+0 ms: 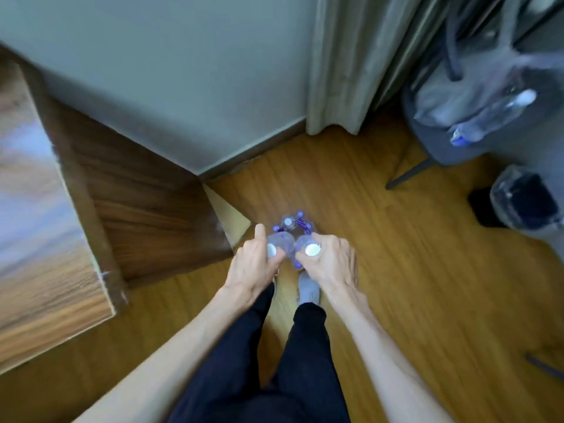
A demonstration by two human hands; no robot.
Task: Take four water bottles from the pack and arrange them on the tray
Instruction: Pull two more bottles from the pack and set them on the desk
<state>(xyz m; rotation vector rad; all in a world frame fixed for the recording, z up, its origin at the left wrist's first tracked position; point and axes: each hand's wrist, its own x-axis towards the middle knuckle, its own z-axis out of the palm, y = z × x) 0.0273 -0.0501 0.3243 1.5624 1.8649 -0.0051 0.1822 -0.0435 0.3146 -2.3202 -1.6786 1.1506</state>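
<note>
Two bottles gripped at necks: left hand (253, 264) on one, right hand (328, 259) on other, over pack (291, 225) on floor (396, 270). Step: pulling bottles free. Next: find tray, unseen.

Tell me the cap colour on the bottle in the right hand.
White cap, seen in the head view, gripped by the right hand.

Two hands (253, 264); three capped bottles (288, 223) visible in pack; two bins (525, 203); one curtain (345, 71).
</note>
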